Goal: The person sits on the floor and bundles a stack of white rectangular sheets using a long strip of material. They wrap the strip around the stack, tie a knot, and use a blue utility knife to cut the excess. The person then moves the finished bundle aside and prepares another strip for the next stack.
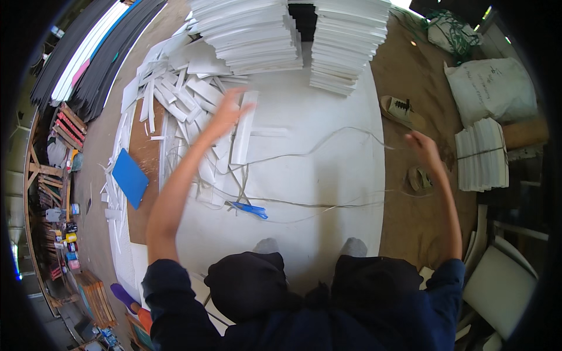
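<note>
My left hand (229, 112) is over the heap of white offcut strips (181, 96), its fingers spread and a little blurred. A longer white strip (241, 134) lies right beside and below it; no hold on the strip shows. Out to the right, my right hand (425, 146) is closed, and a thin pale string (345, 130) runs across the white sheet (304, 169) up to its fingers. More string (310, 203) lies lower on the sheet. Blue-handled scissors (250, 209) rest on the sheet near its middle, close to tangled string ends.
Two tall stacks of white sheets (252, 41) (348, 47) stand at the far side. A blue panel (130, 178) lies on a brown board to the left. Shoes (403, 111), a tied white bundle (483, 155) and a white sack (492, 88) are at the right. Another person's purple-socked foot (123, 295) shows lower left.
</note>
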Demonstrator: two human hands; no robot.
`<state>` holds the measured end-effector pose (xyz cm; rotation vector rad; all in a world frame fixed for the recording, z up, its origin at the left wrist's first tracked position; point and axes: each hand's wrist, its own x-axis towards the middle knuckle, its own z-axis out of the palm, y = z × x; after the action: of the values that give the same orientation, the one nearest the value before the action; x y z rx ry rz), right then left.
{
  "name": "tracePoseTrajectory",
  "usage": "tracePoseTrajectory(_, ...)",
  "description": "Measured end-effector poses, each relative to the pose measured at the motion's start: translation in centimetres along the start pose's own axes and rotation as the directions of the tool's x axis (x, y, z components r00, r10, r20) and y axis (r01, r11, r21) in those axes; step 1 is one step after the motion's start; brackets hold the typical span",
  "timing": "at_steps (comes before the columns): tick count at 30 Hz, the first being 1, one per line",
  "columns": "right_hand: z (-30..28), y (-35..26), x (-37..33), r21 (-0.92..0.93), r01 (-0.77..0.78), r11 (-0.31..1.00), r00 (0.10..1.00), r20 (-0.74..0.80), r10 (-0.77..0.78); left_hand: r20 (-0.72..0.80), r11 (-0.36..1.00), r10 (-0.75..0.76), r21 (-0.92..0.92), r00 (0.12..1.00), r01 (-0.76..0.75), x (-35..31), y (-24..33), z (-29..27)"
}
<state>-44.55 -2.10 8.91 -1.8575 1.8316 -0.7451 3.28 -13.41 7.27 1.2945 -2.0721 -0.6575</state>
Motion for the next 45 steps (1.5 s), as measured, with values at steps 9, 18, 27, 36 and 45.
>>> tracePoseTrajectory(9, 0.6, -1.1, -1.5, 0.56, 0.134, 0.817, 0.984, -0.176, -0.04, 0.59, 0.872, 0.386, -0.485, 0.709, -0.072, 2.0, 20.8, 22.0)
tracePoseTrajectory(18, -20.8, 28.5, -12.3, 0.847, 0.527, -0.071, 0.661, -0.357, 0.66, 0.823, 0.97, -0.186, 0.065, 0.537, 0.236, -0.5, 1.9, 21.9)
tracePoseTrajectory(27, -20.3, 20.1, -7.9, 0.885, 0.355, 0.3, 0.583, -0.46, 0.669, 0.513, 0.615, -0.148, -0.622, 0.845, 0.485, 16.3, 27.9, 31.2)
tracePoseTrajectory(36, -17.4, 15.3, -10.9, 0.655, 0.263, 0.708, 0.601, -0.686, 0.411, 0.303, 0.193, 0.364, -0.95, 0.881, 0.248, 18.1, 47.0, 36.7)
tracePoseTrajectory(45, -7.4, 23.8, -20.1, -0.082, -0.449, 0.89, 0.878, -0.227, 0.422, 0.754, 0.899, 0.298, -0.014, 0.585, -0.438, 10.3, 24.7, 42.3)
